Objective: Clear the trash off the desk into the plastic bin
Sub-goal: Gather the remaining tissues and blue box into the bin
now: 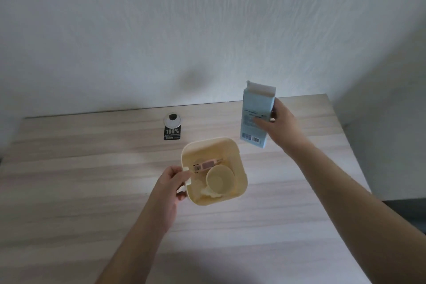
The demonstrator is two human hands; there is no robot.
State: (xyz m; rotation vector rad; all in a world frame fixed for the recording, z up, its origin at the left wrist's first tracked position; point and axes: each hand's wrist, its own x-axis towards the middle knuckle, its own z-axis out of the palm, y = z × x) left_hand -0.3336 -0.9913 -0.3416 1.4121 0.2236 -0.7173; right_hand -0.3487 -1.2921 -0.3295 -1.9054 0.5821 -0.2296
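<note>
A black tag [172, 134] printed "100%" lies on the pale wood-grain table [92, 180]. The right hand [280, 122] has its fingers clamped on a light-blue cardboard box [254, 108], top flap open, above the table. The left hand [171, 183] grips the cream plastic bin [239, 168], which holds a cup [220, 180] and a pink barcoded packet [207, 165].

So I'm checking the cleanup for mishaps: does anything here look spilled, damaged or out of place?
Nothing looks spilled. The blue carton in the right hand has its top flap torn open. A black tag still lies on the desk beyond the yellow bin, which the left hand holds.
</note>
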